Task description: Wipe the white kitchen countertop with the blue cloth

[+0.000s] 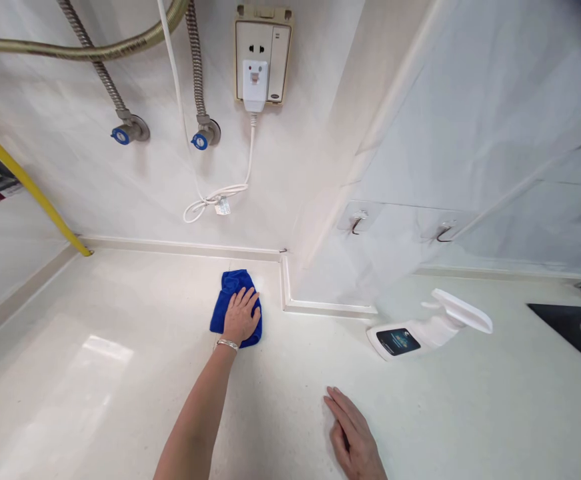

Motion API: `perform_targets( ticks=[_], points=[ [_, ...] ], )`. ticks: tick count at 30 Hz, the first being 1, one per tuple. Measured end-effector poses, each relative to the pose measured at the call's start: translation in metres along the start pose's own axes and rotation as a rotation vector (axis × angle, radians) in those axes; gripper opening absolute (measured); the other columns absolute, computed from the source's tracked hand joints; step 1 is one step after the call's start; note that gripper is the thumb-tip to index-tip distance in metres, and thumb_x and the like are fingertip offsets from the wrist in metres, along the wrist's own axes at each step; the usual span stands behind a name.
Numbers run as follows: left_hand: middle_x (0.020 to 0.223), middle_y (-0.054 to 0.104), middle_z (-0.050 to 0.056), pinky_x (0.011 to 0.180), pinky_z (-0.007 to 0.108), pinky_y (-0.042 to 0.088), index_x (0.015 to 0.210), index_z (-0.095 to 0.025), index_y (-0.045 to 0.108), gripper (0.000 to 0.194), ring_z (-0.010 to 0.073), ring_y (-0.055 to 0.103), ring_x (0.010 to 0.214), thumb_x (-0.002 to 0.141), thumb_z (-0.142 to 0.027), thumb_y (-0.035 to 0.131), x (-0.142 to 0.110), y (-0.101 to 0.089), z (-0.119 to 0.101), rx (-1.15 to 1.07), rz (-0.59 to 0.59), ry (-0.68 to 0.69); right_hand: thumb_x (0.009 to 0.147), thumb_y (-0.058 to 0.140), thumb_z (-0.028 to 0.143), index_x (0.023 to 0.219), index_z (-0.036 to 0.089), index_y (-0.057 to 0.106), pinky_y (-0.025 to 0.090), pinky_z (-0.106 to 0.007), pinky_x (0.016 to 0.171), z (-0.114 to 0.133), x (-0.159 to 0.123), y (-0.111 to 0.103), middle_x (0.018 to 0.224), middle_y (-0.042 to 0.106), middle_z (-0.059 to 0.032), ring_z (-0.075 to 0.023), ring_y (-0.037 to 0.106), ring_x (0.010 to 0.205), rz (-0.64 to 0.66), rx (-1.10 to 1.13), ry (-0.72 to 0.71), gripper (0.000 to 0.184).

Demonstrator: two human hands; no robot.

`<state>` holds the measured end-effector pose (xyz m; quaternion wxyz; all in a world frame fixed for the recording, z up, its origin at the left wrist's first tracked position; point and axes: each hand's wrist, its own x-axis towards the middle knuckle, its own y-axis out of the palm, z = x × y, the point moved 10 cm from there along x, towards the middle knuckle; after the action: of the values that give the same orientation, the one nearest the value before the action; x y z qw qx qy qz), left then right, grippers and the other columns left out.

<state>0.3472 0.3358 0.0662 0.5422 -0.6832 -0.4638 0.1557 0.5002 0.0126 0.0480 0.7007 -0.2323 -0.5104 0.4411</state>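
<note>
A dark blue cleaning cloth (227, 290) lies bunched on the white countertop (160, 373), close to the low back ledge. Pressing it down from above, my left hand (241, 315) holds it with slightly bent fingers; the palm hides part of the cloth. A silver bracelet (227, 344) circles that wrist. My right hand (353, 433) rests at the lower middle, apart from the cloth, with fingers stretched out and nothing in them. Beyond it to the right, a white spray bottle (420, 333) with a dark label lies on its side.
A wall corner with a raised ledge (330, 308) juts out right of the cloth. White cord (215, 197) hangs looped from a plug in the socket (263, 57). Two blue-knobbed valves (203, 139), a yellow hose (35, 190), wall hooks (357, 221) and a black hob (577, 330) surround the counter.
</note>
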Motion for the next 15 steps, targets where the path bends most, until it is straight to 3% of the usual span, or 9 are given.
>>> perform_targets(
  ticks=[9, 15],
  points=[
    [0.154, 0.048, 0.007, 0.123, 0.056, 0.029, 0.140, -0.022, 0.053, 0.050, 0.0281, 0.035, 0.148, 0.096, -0.036, 0.035, -0.025, -0.043, 0.079, 0.092, -0.083, -0.152, 0.095, 0.045, 0.013, 0.148, 0.028, 0.045, 0.059, -0.046, 0.100, -0.003, -0.002, 0.003, 0.144, 0.057, -0.0069, -0.0248, 0.055, 0.133, 0.012, -0.008, 0.010, 0.055],
    [0.155, 0.047, 0.008, 0.123, 0.054, 0.029, 0.142, -0.020, 0.051, 0.052, 0.0286, 0.034, 0.148, 0.097, -0.039, 0.033, -0.059, -0.065, 0.106, 0.147, -0.119, -0.243, 0.094, 0.046, 0.013, 0.148, 0.028, 0.044, 0.060, -0.046, 0.098, -0.003, -0.003, 0.002, 0.143, 0.057, -0.0069, -0.0253, 0.056, 0.131, -0.008, -0.006, -0.006, 0.056]
  ],
)
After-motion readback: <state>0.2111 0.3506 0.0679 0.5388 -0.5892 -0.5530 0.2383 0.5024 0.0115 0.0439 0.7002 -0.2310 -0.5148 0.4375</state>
